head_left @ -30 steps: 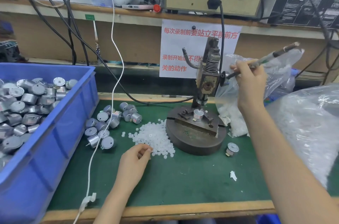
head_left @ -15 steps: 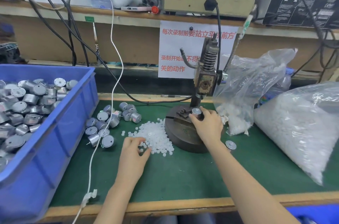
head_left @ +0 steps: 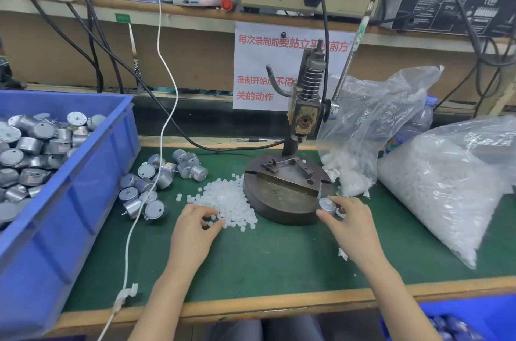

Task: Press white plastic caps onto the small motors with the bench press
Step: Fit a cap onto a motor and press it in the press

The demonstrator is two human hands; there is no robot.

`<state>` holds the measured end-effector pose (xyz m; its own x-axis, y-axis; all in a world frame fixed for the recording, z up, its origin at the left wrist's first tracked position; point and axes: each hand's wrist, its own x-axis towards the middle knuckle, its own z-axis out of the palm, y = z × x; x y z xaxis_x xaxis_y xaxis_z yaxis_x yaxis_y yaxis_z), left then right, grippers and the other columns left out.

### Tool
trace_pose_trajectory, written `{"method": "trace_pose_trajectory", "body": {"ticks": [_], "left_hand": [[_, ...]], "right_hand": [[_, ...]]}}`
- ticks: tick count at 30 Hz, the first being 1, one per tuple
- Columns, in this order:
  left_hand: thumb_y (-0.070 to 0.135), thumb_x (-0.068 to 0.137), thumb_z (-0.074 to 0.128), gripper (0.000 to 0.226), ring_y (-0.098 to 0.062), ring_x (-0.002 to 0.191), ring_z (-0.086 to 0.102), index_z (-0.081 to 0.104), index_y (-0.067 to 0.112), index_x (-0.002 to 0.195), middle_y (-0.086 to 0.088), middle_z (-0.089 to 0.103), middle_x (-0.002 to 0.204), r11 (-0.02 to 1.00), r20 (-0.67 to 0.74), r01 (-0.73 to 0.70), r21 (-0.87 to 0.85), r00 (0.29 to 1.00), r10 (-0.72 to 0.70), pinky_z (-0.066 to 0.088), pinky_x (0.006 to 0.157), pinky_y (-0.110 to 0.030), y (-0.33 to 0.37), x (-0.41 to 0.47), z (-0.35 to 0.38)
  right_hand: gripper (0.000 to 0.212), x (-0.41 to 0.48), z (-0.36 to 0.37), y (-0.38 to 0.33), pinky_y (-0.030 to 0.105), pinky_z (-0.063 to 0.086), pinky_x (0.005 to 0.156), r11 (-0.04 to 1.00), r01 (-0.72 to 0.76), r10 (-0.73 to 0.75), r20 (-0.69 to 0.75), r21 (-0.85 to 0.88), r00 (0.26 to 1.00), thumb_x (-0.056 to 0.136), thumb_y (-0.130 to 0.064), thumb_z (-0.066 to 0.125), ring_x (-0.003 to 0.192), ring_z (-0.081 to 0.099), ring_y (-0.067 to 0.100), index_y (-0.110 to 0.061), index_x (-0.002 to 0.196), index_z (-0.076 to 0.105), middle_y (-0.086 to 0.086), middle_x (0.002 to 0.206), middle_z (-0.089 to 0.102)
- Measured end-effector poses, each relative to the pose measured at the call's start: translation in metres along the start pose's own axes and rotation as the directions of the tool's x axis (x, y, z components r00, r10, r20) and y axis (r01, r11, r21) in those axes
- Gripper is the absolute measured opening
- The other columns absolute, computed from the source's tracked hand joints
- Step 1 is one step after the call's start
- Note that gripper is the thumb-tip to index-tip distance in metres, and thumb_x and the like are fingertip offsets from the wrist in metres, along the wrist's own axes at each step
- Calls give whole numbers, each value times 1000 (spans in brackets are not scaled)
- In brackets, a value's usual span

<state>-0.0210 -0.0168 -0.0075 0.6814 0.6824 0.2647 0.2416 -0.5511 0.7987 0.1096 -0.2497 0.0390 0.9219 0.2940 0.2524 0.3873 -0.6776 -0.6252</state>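
Observation:
The bench press [head_left: 303,122] stands on a round iron base [head_left: 282,201] in the middle of the green mat; its fixture holds no motor and its lever [head_left: 353,50] stands up. My right hand [head_left: 349,217] grips a small silver motor [head_left: 326,204] just right of the base, low over the mat. My left hand [head_left: 195,224] rests at the near edge of the pile of white plastic caps [head_left: 226,201], fingertips pinched on a cap. Several loose motors [head_left: 156,181] lie left of the pile.
A blue bin [head_left: 83,173] full of motors fills the left side. Two clear bags of white parts, bag one [head_left: 371,128] and bag two [head_left: 452,181], sit to the right. A white cable [head_left: 164,106] hangs across the mat. A paper scrap [head_left: 343,254] lies near my right wrist.
My right hand let go of the lever, which swung up, took the motor off the fixture and carried it down to the right of the base. My left hand kept picking at the caps.

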Motion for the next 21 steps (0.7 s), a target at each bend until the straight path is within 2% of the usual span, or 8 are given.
{"method": "trace_pose_trajectory", "body": {"ticks": [3,6,10,14,16,18,20,21], "left_hand": [[13,78,71,14,0,67,50,68,14,92,7,52,83,1000,7,-8,-3,1000,8,37,62,-19,1,-1,-1],[10,78,71,17,-2,66,50,67,15,94,7,52,79,999,-4,4,-45,1000,-5,37,60,-8,0,-1,-2],[8,78,70,17,-4,67,51,67,13,93,4,53,80,999,4,1,-54,1000,-1,38,61,-5,1,-2,-2],[4,78,68,20,-4,68,50,67,14,95,7,51,79,998,72,-38,-43,997,41,36,63,-3,1,-3,-6],[1,80,66,21,-4,70,51,67,17,95,9,52,80,998,100,-52,-29,993,54,36,63,-3,0,-3,-8],[1,82,63,22,-4,72,52,67,19,94,10,53,81,998,117,-54,-11,992,55,35,63,-5,0,-4,-9],[2,83,62,21,-4,72,52,67,20,94,9,54,81,998,126,-57,-18,990,59,35,63,-6,1,-5,-10],[2,83,62,21,-2,70,51,67,20,93,8,54,81,998,128,-60,-35,990,64,35,63,-6,2,-6,-10]], "right_hand": [[32,-8,-3,9,29,35,81,996,44,-40,59,-83,997,81,-25,70,93,51,22,-11,110,65,4,99,64],[33,-11,2,14,29,34,79,983,76,-57,115,-168,992,83,-25,68,93,50,25,-12,113,63,4,101,63],[28,-10,8,14,31,35,73,992,27,-21,51,-124,998,81,-19,71,97,49,25,-13,106,58,1,97,60],[22,-6,10,19,31,34,68,967,22,-23,0,-253,1000,84,-22,68,94,46,23,-10,100,59,3,102,58],[27,-4,11,18,30,34,67,960,4,-9,-17,-278,1000,85,-21,66,99,47,25,-8,108,59,6,112,52],[45,-4,12,15,30,38,69,963,-17,14,-14,-268,1000,84,-22,68,102,50,28,-9,124,54,9,119,45],[57,-9,15,7,31,41,69,974,-4,-6,-42,-226,999,82,-26,70,98,52,28,-9,132,48,10,117,42],[55,-12,18,-1,30,40,67,980,24,-38,-68,-198,997,82,-27,69,92,54,27,-10,131,49,9,115,43]]}}
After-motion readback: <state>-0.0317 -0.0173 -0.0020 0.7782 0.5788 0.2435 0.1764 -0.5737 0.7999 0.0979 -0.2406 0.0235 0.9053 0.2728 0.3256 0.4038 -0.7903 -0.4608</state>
